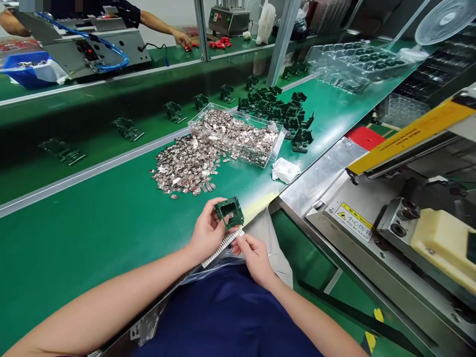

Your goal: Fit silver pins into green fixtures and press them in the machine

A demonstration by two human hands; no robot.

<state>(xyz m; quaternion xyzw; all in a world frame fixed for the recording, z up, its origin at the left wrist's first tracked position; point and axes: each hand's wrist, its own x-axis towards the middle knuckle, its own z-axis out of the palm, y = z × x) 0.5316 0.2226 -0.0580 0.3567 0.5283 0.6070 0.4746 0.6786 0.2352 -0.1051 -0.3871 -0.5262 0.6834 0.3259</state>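
Green housing (231, 207), held near benchtop (111, 223) edge, clears the metal heap (184, 166).

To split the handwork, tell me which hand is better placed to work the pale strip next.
Likely the right hand: it pinches the end of the pale strip, while the left hand holds the dark green part.

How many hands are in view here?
3: the left hand, holding a green part; the right hand, at a pale strip; and a co-worker's hand by red parts. The other may be hidden behind the grey machine.
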